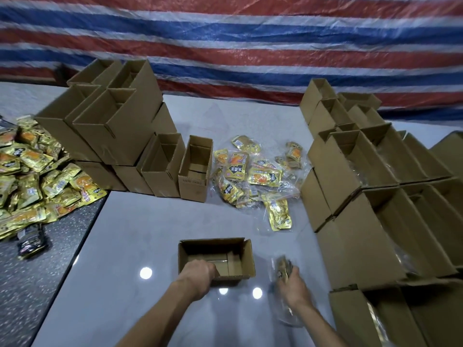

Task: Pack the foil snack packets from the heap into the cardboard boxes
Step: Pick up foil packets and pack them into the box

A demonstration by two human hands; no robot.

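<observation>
An open cardboard box [240, 249] stands on the grey table right in front of me. My left hand [198, 274] reaches over its near wall, fingers curled over the rim. To the right of the box, my right hand [292, 284] grips a blurred bundle of gold foil packets in clear plastic [281, 267]. A loose heap of gold and orange foil snack packets [255, 171], some in clear bags, lies further back at the table's middle.
Empty open boxes [120, 136] are stacked at the back left. Stacks of boxes [375, 196] line the right side. A big pile of gold packets [32, 176] lies on the dark floor at left. A striped tarp [250, 46] hangs behind.
</observation>
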